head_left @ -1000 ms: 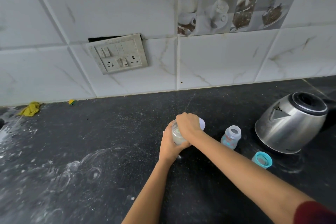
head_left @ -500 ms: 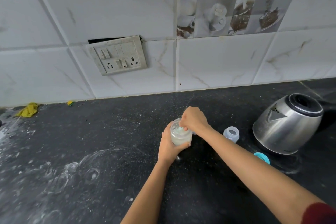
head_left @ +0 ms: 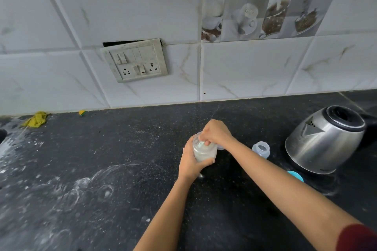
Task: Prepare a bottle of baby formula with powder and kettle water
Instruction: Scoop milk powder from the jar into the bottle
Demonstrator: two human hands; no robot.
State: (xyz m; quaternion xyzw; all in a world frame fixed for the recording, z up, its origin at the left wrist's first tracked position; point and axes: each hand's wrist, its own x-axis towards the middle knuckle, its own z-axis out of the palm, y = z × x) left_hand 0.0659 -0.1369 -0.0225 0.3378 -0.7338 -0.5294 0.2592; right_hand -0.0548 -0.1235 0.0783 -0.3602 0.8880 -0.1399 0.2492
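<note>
Fingers of the left hand [head_left: 190, 164] curl round the powder jar [head_left: 205, 152] at frame centre, steadying it, while the right hand [head_left: 216, 133] pinches a scoop [head_left: 201, 144] at its mouth. Right of centre the open bottle [head_left: 261, 149] stands beside the kettle [head_left: 326, 138], probably for a short transfer.

Tilted socket panel [head_left: 134, 60] on tiled wall [head_left: 255, 67], yellow cloth [head_left: 36, 119] on black counter [head_left: 102, 159]
</note>
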